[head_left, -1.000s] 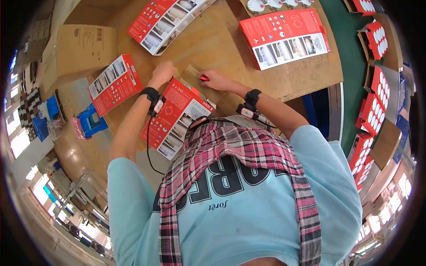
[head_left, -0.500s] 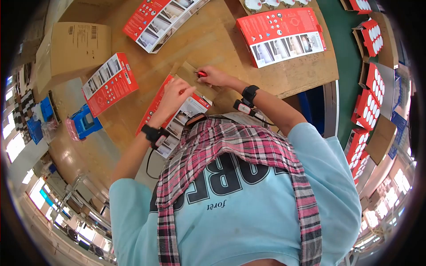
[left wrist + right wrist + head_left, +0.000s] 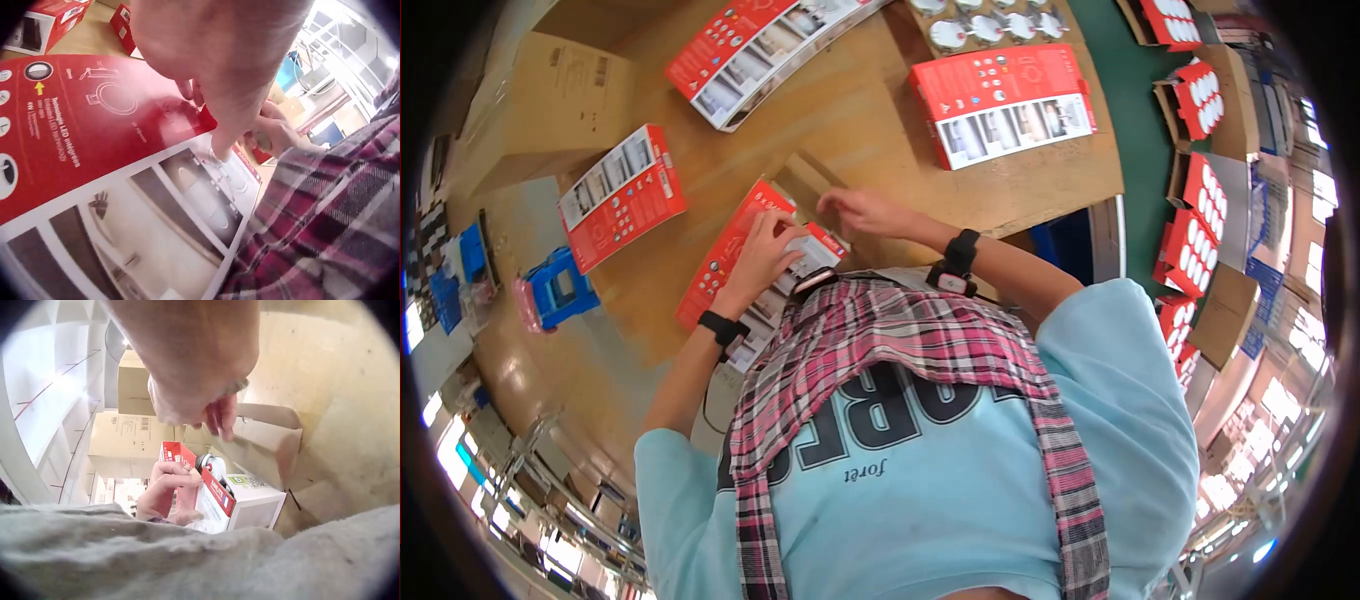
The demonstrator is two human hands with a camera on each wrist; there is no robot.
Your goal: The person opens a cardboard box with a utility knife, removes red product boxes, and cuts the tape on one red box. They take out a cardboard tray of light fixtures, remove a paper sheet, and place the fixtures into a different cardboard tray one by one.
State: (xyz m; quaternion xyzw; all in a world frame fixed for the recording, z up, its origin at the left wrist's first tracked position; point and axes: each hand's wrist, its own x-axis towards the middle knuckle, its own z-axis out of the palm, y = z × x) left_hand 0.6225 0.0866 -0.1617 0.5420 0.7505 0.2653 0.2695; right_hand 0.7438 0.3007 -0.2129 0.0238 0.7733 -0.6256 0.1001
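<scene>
Beside the plaid apron (image 3: 900, 325), one red-and-white lamp box (image 3: 725, 250) lies on the worktop (image 3: 850, 120); the left hand (image 3: 763, 257) grips its edge; the right hand (image 3: 875, 214) curls near brown cardboard (image 3: 808, 180), any hold unclear; three similar boxes (image 3: 1005, 105) sit farther off.

head view looking down over shirt (image 3: 940, 510) and desk (image 3: 850, 110), left wrist view skimming closely over red box (image 3: 125, 131), right wrist view facing its open end from farther back, all three sharing that box
</scene>
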